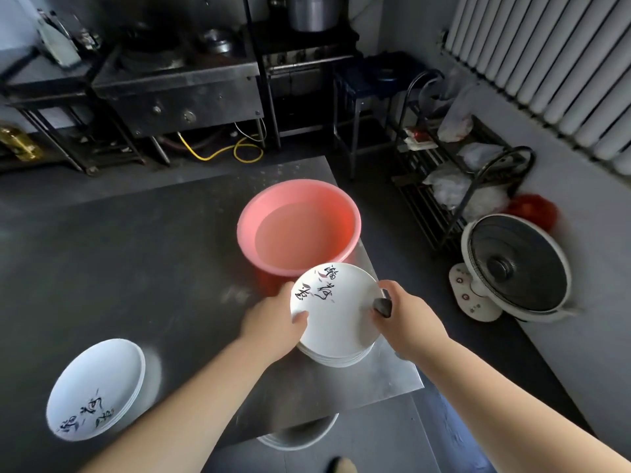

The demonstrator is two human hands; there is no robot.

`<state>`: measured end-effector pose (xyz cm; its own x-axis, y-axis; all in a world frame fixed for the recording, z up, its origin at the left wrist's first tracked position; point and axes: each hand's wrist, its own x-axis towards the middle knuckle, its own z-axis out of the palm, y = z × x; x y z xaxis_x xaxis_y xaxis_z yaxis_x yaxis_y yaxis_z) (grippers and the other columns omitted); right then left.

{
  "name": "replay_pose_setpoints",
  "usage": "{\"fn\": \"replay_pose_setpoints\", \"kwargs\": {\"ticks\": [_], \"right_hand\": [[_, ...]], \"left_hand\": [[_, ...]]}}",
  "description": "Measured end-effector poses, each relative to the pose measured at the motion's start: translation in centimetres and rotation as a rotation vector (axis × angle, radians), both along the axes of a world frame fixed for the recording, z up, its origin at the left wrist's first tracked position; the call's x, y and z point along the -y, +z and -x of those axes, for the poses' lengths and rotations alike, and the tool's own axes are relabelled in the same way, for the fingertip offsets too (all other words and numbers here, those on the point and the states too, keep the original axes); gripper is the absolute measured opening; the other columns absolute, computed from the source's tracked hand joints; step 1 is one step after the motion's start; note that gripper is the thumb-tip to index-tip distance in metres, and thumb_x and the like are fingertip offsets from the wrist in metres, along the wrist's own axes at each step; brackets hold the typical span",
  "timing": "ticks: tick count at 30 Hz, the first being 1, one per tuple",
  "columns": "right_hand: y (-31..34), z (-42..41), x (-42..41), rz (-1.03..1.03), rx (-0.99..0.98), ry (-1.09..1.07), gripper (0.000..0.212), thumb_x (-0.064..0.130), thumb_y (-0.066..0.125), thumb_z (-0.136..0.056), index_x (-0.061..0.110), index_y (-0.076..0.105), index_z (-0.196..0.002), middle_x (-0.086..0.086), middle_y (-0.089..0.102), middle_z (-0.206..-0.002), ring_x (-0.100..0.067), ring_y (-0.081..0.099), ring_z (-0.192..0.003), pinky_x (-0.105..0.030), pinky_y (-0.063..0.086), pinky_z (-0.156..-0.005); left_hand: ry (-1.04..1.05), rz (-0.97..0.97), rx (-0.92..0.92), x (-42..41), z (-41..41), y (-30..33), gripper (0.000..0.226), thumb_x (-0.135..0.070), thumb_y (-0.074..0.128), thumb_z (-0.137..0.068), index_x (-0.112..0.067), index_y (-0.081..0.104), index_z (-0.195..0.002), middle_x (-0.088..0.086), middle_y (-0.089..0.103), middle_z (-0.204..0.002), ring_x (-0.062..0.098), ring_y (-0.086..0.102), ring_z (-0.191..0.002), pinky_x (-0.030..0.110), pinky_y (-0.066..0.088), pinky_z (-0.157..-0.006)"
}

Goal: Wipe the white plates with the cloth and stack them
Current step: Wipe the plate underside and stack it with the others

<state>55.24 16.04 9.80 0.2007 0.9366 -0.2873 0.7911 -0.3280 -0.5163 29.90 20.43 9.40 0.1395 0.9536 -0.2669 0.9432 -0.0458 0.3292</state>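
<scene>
A white plate with black calligraphy (336, 312) is tilted above a stack of white plates (338, 357) near the steel table's right edge. My left hand (273, 322) grips the top plate's left rim, thumb on its face. My right hand (406, 317) holds a small dark cloth (383, 307) against the plate's right rim. A second stack of white plates with calligraphy (97, 390) sits at the table's near left.
A pink basin of water (298, 228) stands on the steel table (143, 261) just beyond the plates. A white fan (512, 268) lies on the floor to the right, next to a wire rack (454, 172). A stove (177, 83) lines the back wall.
</scene>
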Motion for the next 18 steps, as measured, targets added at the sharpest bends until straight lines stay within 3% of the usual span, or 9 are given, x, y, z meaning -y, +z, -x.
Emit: {"fn": "replay_pose_setpoints", "kwargs": {"ticks": [4,8,11,13,16,18], "right_hand": [[0.6,0.2,0.2,-0.062,0.195,0.054,0.033,0.045,0.049,-0.098,0.035,0.049,-0.129,0.007,0.067,-0.081,-0.019,0.064,-0.071,-0.038,0.059,-0.063],[2.5,1.7,-0.5,-0.193,0.352,0.101,0.041,0.060,0.051,-0.094,0.033,0.047,-0.125,0.008,0.061,-0.071,-0.021,0.060,-0.064,-0.033,0.054,-0.054],[3.8,5.6,-1.3,-0.262,0.290,0.209,0.049,0.061,0.053,-0.093,0.039,0.047,-0.137,0.015,0.064,-0.078,-0.018,0.064,-0.073,-0.029,0.045,-0.053],[4.0,8.9,-1.9,-0.248,0.173,0.300,0.041,0.059,0.052,-0.095,0.040,0.050,-0.131,0.017,0.073,-0.090,-0.015,0.068,-0.082,-0.031,0.049,-0.060],[3.5,14.8,-2.5,-0.246,0.085,0.440,0.026,0.057,0.048,-0.092,0.036,0.045,-0.106,0.009,0.066,-0.075,-0.019,0.064,-0.071,-0.037,0.051,-0.061],[2.7,18.9,-2.7,-0.228,0.077,0.516,0.029,0.059,0.050,-0.091,0.033,0.044,-0.103,0.006,0.067,-0.078,-0.024,0.066,-0.073,-0.035,0.047,-0.059]], "left_hand": [[-0.007,-0.038,-0.015,0.1,0.3,-0.5,0.048,-0.052,0.052,-0.094,-0.038,0.039,-0.138,-0.003,0.073,-0.110,0.032,0.068,-0.101,0.040,0.054,-0.079],[0.085,-0.060,0.091,0.4,2.4,-0.7,0.066,-0.065,0.053,-0.093,-0.041,0.035,-0.152,-0.005,0.073,-0.113,0.028,0.068,-0.106,0.038,0.055,-0.080],[0.173,-0.079,0.143,1.1,5.9,-0.7,0.065,-0.065,0.052,-0.094,-0.042,0.037,-0.153,-0.011,0.072,-0.092,0.020,0.068,-0.095,0.039,0.058,-0.084],[0.252,-0.095,0.161,1.9,9.2,-0.7,0.061,-0.064,0.053,-0.095,-0.043,0.041,-0.150,-0.014,0.068,-0.077,0.014,0.066,-0.084,0.036,0.058,-0.079],[0.368,-0.112,0.130,4.0,15.4,-0.9,0.058,-0.063,0.053,-0.095,-0.043,0.042,-0.149,-0.019,0.065,-0.079,0.006,0.061,-0.080,0.030,0.052,-0.072],[0.448,-0.101,0.096,5.8,20.1,-1.4,0.057,-0.064,0.051,-0.094,-0.043,0.043,-0.147,-0.022,0.063,-0.087,0.006,0.060,-0.083,0.030,0.051,-0.073]]}}
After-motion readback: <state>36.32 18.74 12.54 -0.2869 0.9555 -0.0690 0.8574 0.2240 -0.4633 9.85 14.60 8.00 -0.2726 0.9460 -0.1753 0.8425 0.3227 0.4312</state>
